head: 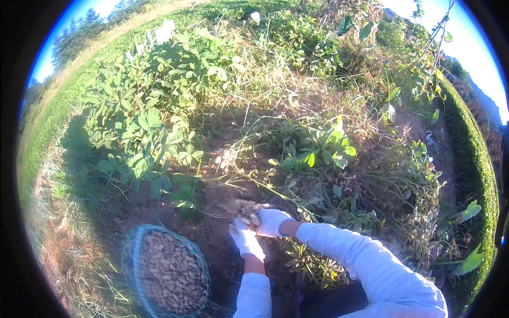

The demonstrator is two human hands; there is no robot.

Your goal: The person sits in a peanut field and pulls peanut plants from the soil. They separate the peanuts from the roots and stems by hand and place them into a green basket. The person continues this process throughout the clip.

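A clump of peanut pods with dry roots [247, 210] is between my two hands, above bare soil. My left hand [245, 239], in a white knit glove, grips the clump from below. From the right, my right hand [272, 222], gloved the same way, closes on the clump's other side. The fingers of both hands are partly hidden by the pods. Left of my hands stands a basket with a green-and-white woven rim [138, 254]. Loose peanuts in their shells [175, 274] fill much of it.
Leafy green peanut plants [159, 87] grow ahead on the left. Pulled plants with green leaves [310, 151] lie across the ground ahead, and more peanut pods [348, 183] show among the stems at right. Dry grass [79, 262] borders the basket's left; a trimmed green strip [483, 159] curves along the far right.
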